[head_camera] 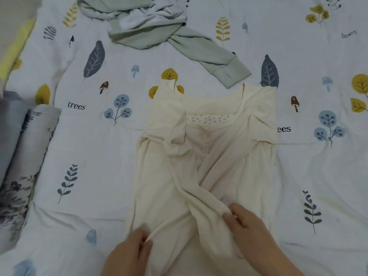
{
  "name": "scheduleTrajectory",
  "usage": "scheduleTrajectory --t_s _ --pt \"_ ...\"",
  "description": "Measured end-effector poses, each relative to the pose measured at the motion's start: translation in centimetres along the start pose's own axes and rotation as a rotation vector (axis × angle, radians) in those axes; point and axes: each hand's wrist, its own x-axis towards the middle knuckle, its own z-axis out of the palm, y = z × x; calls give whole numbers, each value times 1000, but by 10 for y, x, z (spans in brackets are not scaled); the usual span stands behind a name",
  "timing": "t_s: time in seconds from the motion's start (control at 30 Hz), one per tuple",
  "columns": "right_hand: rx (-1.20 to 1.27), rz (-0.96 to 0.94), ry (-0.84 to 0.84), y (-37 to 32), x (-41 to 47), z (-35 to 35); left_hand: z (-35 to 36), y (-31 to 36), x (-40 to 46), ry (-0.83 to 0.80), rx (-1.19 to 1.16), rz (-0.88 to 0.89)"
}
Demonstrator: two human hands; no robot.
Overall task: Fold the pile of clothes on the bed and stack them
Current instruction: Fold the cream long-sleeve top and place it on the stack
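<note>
Cream cotton is what the person has spread in front of them: a long-sleeved top (209, 156) lying face up on the bedsheet (99, 136), neckline away from them, a short row of buttons showing down the chest. Both sides are already turned inward, so the body is narrowed to a strip, and the two sleeves are laid across the front so that they cross near the hem. That crossing looks deliberate to me: it keeps the loose ends inside the outline before the piece is doubled over.

At the near edge, the left hand (129, 253) pinches the end of one sleeve between thumb and fingers. The right hand (247, 224) has its fingers curled into the fabric where the other sleeve ends, gripping a bunched fold. Holding both ends at once would let them tug the sleeves flat and square; I would guess they are tidying the lower part before lifting the hem toward the collar.

Further up the bed, well apart from the top, a pale green garment (151, 26) lies crumpled, one cuffed sleeve trailing down toward the cream collar but not touching it. It appears unfolded, so the pile is not finished. At the left edge sits a rolled patterned quilt (25, 156). No stack of folded things shows anywhere here.
</note>
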Motion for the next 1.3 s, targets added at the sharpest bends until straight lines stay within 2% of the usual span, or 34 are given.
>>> scheduleTrajectory --t_s 0.07,0.23,0.3,0.37,0.43,0.5,0.57,0.63,0.73,0.87,0.9,1.0,1.07,1.17,1.23,1.3 --pt "43 52 101 9 -1 -7 -5 7 3 62 143 77" --pt "-267 95 101 22 -12 -6 -35 49 46 405 96 417" --pt "-337 90 99 25 -16 -4 -56 72 81 479 96 490" --pt "-258 111 127 27 -16 -3 -75 94 120 491 119 560" --pt "-102 110 222 33 -19 0 -88 113 156 437 219 626" --pt "-7 71 293 33 -26 2 -96 125 187 354 414 701" --pt "48 29 290 34 -29 2 -98 133 209 275 614 780" --pt "91 5 286 37 -32 1 -102 142 221 215 699 839" --pt "207 80 251 44 -35 -1 -127 156 229 108 462 826" --pt "414 194 103 54 -38 -7 -175 170 231 -227 265 727" --pt "433 199 72 56 -38 -9 -175 170 231 -236 311 728" --pt "454 209 59 57 -38 -10 -145 168 234 -118 688 805" --pt "416 202 42 56 -38 -10 -121 167 231 -49 757 861" --pt "393 185 60 58 -38 -10 -109 169 233 -33 682 895" --pt "370 188 80 57 -39 -11 -116 170 234 -106 512 802" --pt "366 186 89 55 -40 -11 -133 174 232 -219 262 638"
